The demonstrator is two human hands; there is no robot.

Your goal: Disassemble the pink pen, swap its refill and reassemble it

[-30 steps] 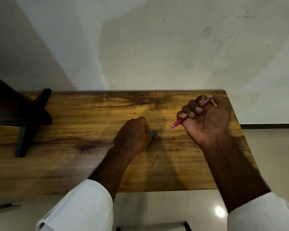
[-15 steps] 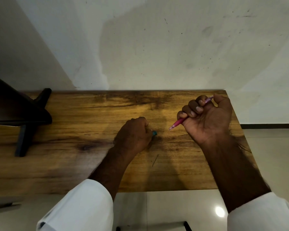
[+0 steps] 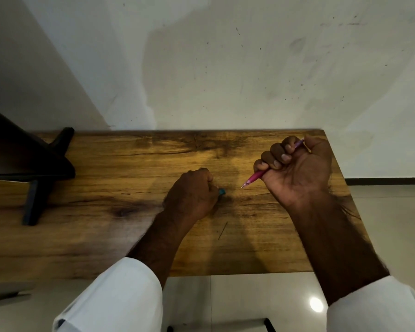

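Observation:
My right hand (image 3: 300,168) is closed in a fist around the pink pen (image 3: 253,179), held above the right part of the wooden table (image 3: 130,168). The pen's tip points down-left and its rear end sticks out by the thumb at the top. My left hand (image 3: 192,192) rests fisted on the table's middle, with a small teal piece (image 3: 222,191) showing at its fingertips. The rest of that piece is hidden inside the fist. A thin dark line, possibly a refill (image 3: 222,230), lies on the wood below the left hand.
A dark stand (image 3: 38,168) with legs sits on the table's left end. A white wall runs behind the table. The table's right edge and front edge drop to a pale tiled floor (image 3: 249,298).
Almost nothing has moved; my right hand with the pink pen has shifted very slightly. My left hand stays in place.

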